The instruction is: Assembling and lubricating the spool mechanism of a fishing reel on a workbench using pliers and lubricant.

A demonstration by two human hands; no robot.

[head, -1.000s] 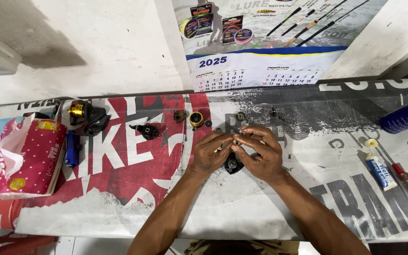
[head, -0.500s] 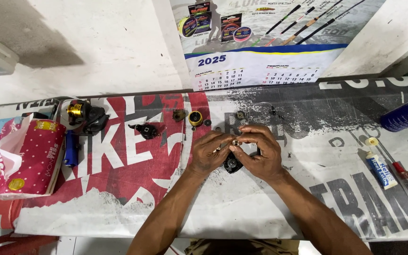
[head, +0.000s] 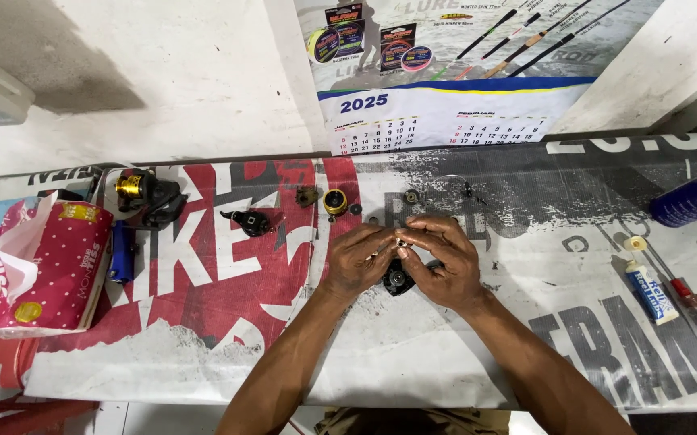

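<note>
A tiny part, too small to be made out, is pinched between the fingertips of the left hand (head: 362, 259) and the right hand (head: 443, 262), which are pressed together over a black, rounded reel body (head: 398, 279), largely hidden beneath them on the printed banner-covered bench (head: 203, 338). One gold metal spool (head: 335, 200), one blue tube (head: 649, 291) and one red-handled screwdriver (head: 691, 300) are counted nearby.
</note>
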